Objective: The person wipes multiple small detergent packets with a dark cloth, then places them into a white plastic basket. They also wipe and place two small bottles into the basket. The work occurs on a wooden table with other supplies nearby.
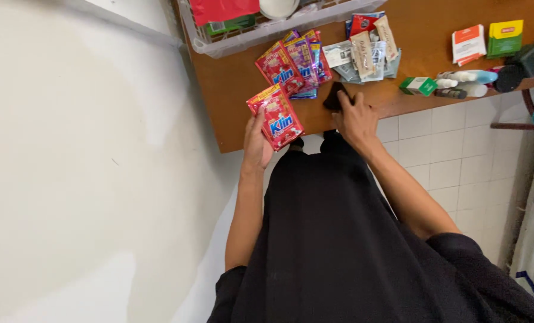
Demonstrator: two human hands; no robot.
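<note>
My left hand holds a red sachet with blue and white print at the near left of the brown table. My right hand rests at the table's front edge, its fingers on a small dark packet. Just beyond lies a fanned stack of red and purple sachets. Farther right sits a pile of grey, beige and red sachets.
A white wire basket with red and green items stands at the table's back left. Small boxes, white tubes and a green box lie at the right. A white wall is on the left, a tiled floor on the right.
</note>
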